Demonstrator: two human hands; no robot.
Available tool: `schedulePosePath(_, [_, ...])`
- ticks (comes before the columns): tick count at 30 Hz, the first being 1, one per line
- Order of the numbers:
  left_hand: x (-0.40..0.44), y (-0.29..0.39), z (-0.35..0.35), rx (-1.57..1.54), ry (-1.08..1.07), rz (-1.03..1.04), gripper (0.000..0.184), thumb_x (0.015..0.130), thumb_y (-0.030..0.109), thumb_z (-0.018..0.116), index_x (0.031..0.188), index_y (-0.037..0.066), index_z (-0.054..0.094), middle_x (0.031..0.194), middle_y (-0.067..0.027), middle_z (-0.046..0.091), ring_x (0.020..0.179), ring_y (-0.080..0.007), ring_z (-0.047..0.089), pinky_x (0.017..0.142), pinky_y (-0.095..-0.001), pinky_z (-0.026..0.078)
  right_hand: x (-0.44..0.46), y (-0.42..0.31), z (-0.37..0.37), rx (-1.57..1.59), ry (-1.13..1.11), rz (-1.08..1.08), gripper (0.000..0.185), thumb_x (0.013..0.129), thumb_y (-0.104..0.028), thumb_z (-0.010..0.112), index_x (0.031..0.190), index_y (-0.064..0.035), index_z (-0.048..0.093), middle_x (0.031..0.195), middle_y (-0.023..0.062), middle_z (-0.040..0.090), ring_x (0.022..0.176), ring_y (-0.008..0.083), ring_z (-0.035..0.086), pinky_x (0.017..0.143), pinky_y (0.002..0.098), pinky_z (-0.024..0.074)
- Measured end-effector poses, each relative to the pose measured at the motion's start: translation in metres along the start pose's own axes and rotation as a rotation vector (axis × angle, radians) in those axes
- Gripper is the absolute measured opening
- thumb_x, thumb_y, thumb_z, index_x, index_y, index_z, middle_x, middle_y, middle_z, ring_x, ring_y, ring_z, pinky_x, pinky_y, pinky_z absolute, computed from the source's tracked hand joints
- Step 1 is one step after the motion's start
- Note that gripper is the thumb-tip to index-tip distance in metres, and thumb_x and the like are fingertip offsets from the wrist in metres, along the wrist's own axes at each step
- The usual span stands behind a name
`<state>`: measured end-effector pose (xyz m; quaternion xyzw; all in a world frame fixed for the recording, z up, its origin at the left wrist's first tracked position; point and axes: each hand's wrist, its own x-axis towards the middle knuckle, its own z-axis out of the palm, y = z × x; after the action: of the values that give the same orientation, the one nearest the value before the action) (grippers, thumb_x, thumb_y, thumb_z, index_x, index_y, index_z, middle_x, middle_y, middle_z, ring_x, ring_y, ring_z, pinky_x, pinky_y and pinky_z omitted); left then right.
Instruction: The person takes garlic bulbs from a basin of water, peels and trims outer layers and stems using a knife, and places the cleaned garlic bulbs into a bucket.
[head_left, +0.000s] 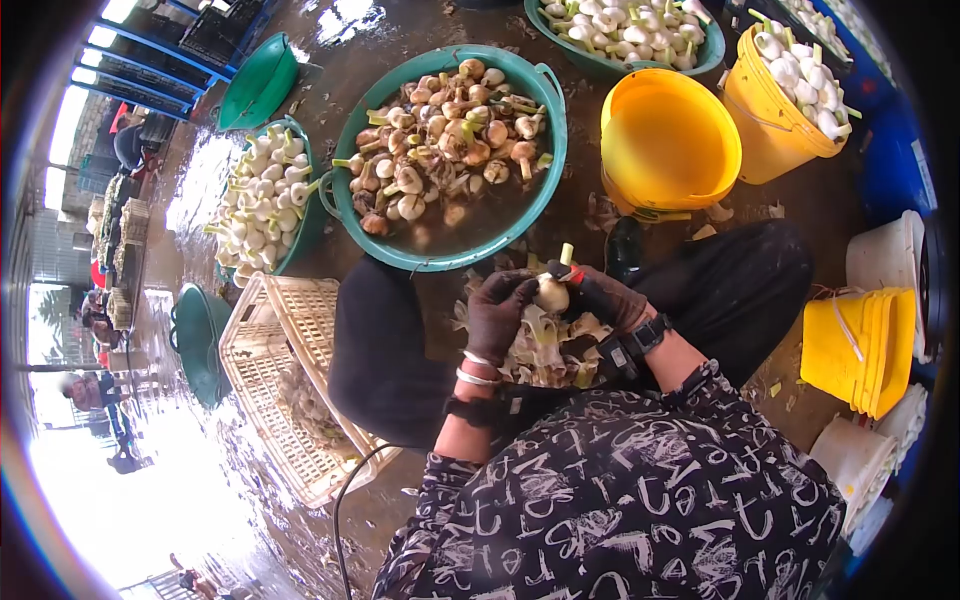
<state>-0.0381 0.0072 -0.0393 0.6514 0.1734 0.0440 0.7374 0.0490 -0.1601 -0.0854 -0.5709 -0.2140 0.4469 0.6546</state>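
Observation:
Above my lap, a pale garlic bulb [552,293] with a short green stem stub is held between my gloved hands. My left hand [498,312] is closed, its fingertips pinching the bulb's left side. From the right, my right hand [612,300] is closed around a small tool with a red part [575,275], against the bulb near its stem; the blade, if any, is hidden. Loose garlic skins [545,350] lie in a heap below the hands. In front of me, a green tub [340,200] holds many unpeeled, brownish garlic bulbs [450,140].
A yellow bucket [722,190] stands beyond my right knee, beside a yellow bucket of white garlic [755,125]. More white garlic [265,205] fills a tub at left. A cream plastic crate [255,360] leans by my left leg. Stacked yellow buckets [850,350] lie at right.

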Motion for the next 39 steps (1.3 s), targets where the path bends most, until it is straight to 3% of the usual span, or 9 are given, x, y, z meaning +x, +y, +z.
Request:
schedulePosePath(4, [-0.002,0.011,-0.006,0.019,0.002,-0.027,0.012,0.084,0.009,0.064,0.09,-0.001,0.064,0.079,-0.0006,0.059,0.067,-0.0071,0.053,0.061,-0.0213,0.044,0.001,0.003,0.008,0.225,0.132,0.155,0.047,0.092,-0.046,0.042,0.114,-0.0082,0.058,0.075,-0.0025,0.056,0.062,0.0054,0.052,0.056,0.0201,0.0428])
schedulePosePath(10, [-0.007,0.017,-0.006,0.139,-0.115,-0.078,0.014,0.087,0.013,0.061,0.087,-0.001,0.063,0.076,-0.0004,0.059,0.068,-0.0073,0.053,0.062,-0.0223,0.045,-0.001,-0.006,-0.001,-0.045,0.029,0.024,0.039,0.095,-0.034,0.036,0.107,-0.0042,0.059,0.088,-0.0001,0.06,0.074,0.0067,0.054,0.061,0.0216,0.0446])
schedulePosePath(12, [-0.016,0.023,-0.006,0.107,-0.195,-0.072,0.015,0.087,0.014,0.061,0.087,-0.001,0.062,0.077,-0.0009,0.059,0.069,-0.0075,0.054,0.063,-0.0226,0.045,0.001,-0.001,-0.003,-0.5,0.136,-0.22,0.043,0.093,-0.037,0.039,0.108,-0.002,0.059,0.091,0.0021,0.061,0.076,0.0088,0.055,0.063,0.0238,0.0457])
schedulePosePath(16, [-0.034,0.055,-0.01,0.026,-0.403,-0.238,0.021,0.086,0.018,0.063,0.085,-0.003,0.062,0.08,-0.002,0.062,0.073,-0.0079,0.055,0.066,-0.0238,0.046,0.004,0.015,-0.011,-0.111,0.371,-0.043,0.046,0.092,-0.039,0.041,0.106,0.0005,0.059,0.093,0.0029,0.062,0.078,0.0099,0.056,0.066,0.0251,0.0462])
schedulePosePath(17, [-0.026,0.046,-0.022,0.255,-0.487,-0.145,0.02,0.084,0.018,0.065,0.087,-0.002,0.063,0.082,-0.0025,0.064,0.075,-0.0106,0.057,0.071,-0.0255,0.045,0.008,0.03,-0.016,-0.18,0.411,-0.235,0.046,0.092,-0.039,0.043,0.105,0.0011,0.06,0.094,0.0026,0.062,0.079,0.0093,0.055,0.067,0.0247,0.0461])
schedulePosePath(19, [-0.021,0.032,-0.019,0.481,-0.322,-0.019,0.018,0.082,0.017,0.067,0.089,0.0,0.064,0.082,-0.0038,0.065,0.077,-0.0136,0.059,0.073,-0.0271,0.046,0.001,-0.028,0.008,0.406,0.505,-0.013,0.018,0.085,-0.016,0.061,0.093,-0.0003,0.061,0.083,0.0011,0.062,0.073,0.008,0.055,0.062,0.025,0.0454])
schedulePosePath(24, [-0.003,0.025,-0.002,0.68,0.03,0.39,0.021,0.07,0.015,0.073,0.089,0.01,0.068,0.084,-0.0054,0.063,0.089,-0.025,0.058,0.085,-0.0385,0.043,0.013,-0.014,0.006,0.102,0.451,-0.035,0.017,0.083,-0.019,0.065,0.087,-0.0028,0.061,0.077,-0.0022,0.058,0.07,0.0047,0.05,0.061,0.0227,0.0436])
schedulePosePath(27, [0.002,0.025,-0.007,0.942,-0.139,0.571,0.021,0.067,0.018,0.074,0.086,0.014,0.067,0.087,-0.0034,0.062,0.09,-0.0257,0.056,0.084,-0.0397,0.041,0.009,-0.018,0.008,0.012,0.398,-0.083,0.018,0.082,-0.02,0.066,0.084,-0.0036,0.06,0.075,-0.0036,0.056,0.069,0.0039,0.049,0.061,0.0223,0.0426])
schedulePosePath(39, [-0.01,0.016,-0.004,1.015,-0.289,0.512,0.016,0.072,0.021,0.07,0.076,0.009,0.059,0.073,-0.0104,0.055,0.074,-0.0321,0.056,0.066,-0.0412,0.043,0.006,-0.013,0.008,0.065,0.288,0.045,0.016,0.083,-0.018,0.061,0.086,-0.003,0.06,0.075,-0.0017,0.058,0.069,0.005,0.051,0.06,0.0221,0.0432])
